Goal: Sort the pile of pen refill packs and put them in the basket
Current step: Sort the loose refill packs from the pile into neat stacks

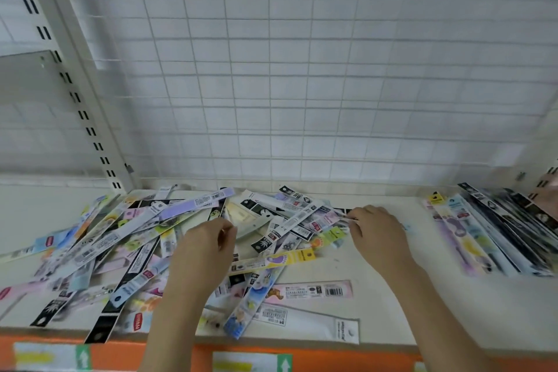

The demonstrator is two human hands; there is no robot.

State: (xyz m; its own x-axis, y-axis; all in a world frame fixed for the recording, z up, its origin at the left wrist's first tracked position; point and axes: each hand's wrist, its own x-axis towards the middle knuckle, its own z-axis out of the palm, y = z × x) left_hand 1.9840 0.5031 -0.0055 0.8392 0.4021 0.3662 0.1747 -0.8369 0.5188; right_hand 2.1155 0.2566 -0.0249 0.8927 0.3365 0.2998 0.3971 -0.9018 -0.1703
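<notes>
Refill packs (pixel 145 238) piled loose across shelf (pixel 377 269), centre-left. Left hand (pixel 205 248) over pile, fingers curled, grip unclear. Right hand (pixel 374 232) pinching pack at pile's right edge. Sorted stack (pixel 495 226) far right, against wire grid (pixel 302 69).

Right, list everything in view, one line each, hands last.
loose pile of pen refill packs: many, too jumbled to count, mixed colours, spread over the left and middle of the shelf.
sorted stack of packs: one aligned row, mostly black and pastel, at the right end of the shelf.
shelf: one, off-white, with an orange front edge bearing labels.
wire grid panel: one, white, behind the shelf.
slotted upright: one, cream, at left.
left hand: over the middle of the pile, fingers curled.
right hand: at the pile's right edge, fingertips on a pack.
</notes>
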